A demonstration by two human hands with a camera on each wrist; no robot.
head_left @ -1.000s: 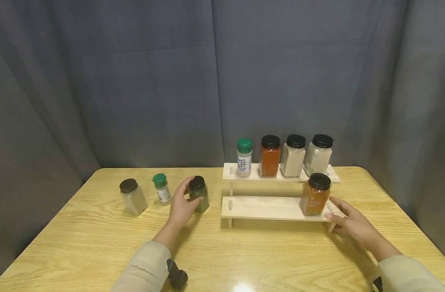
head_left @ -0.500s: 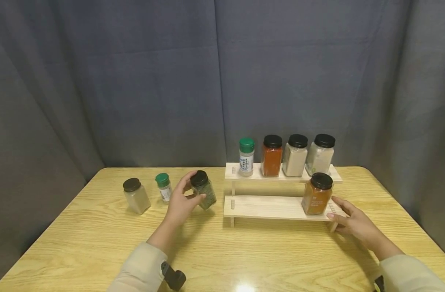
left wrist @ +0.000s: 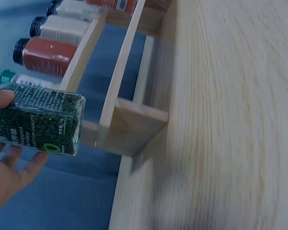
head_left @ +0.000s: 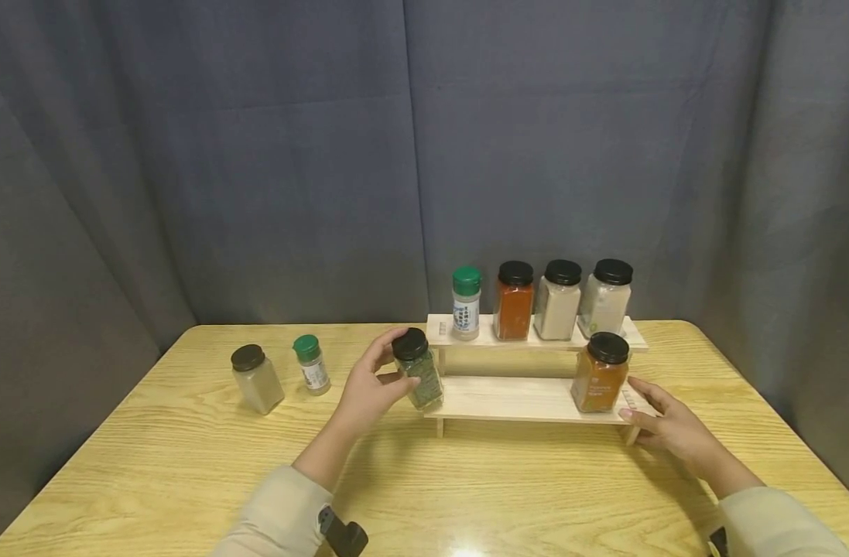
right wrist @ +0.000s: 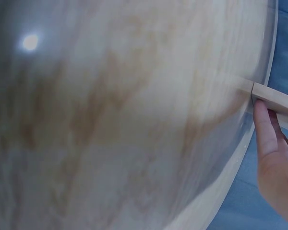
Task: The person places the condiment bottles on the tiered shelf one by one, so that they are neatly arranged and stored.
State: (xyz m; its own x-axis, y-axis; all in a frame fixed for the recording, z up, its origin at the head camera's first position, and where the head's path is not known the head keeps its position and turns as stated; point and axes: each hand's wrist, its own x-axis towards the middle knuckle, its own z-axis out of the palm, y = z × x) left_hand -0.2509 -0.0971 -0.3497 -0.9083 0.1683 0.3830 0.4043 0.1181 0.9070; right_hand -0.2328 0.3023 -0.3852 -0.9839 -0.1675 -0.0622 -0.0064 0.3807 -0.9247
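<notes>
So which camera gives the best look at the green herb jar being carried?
The left wrist view: the green herb jar fills the frame, label readable, in the left hand. The head view shows it small but whole, beside the wooden rack. The right wrist view misses it.

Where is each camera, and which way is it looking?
Head: worn on the head, facing forward and down at the table and wooden rack; both hands and sleeves show.
Left wrist: on the left wrist, looking along the table; the left hand holds the green herb jar.
Right wrist: on the right wrist, looking down at the tabletop; the right hand touches the rack's end.
Head and left wrist views share the jar and rack.
</notes>
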